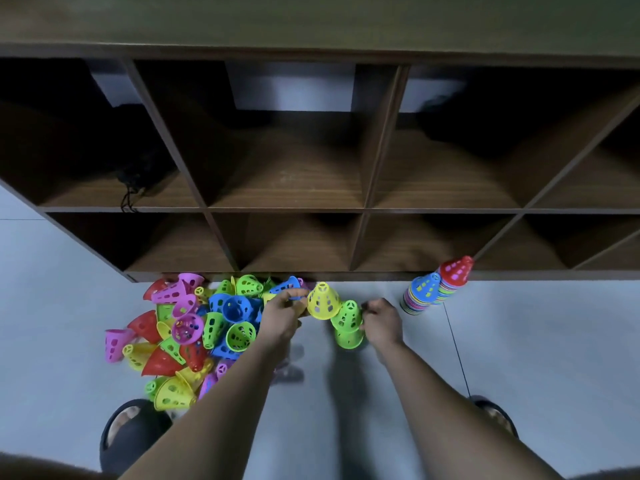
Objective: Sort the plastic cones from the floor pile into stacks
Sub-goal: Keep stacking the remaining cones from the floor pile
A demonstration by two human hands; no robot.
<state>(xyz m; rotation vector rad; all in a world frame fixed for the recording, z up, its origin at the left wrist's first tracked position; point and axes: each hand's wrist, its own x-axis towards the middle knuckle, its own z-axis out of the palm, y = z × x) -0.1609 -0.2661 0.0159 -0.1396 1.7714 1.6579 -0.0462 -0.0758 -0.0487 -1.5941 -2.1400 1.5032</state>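
Head cam: L hand (282,315) pinches yellow cone (323,301) at its wide rim, fingers (294,294) curled on the edge. Cone is off the floor (519,341), tilted, tip pointing up and away. R hand (381,323) grips short green stack (347,323) from its right side, fingers curled round it. Green stack also tilted, just below-right of the yellow cone; the two overlap in view, can't tell if touching, or if the stack's base sits on the floor. Loose pile (194,327) (red, pink, blue, green, yellow, mixed orientations) lies on floor left of L hand, up against the base of the shelf unit (367,168). Right of R hand: blue-topped stack (420,296) and red-topped stack (453,275), multi-colour, upright-ish, side by side at shelf base. Dark sandals (128,434) at bottom of frame.
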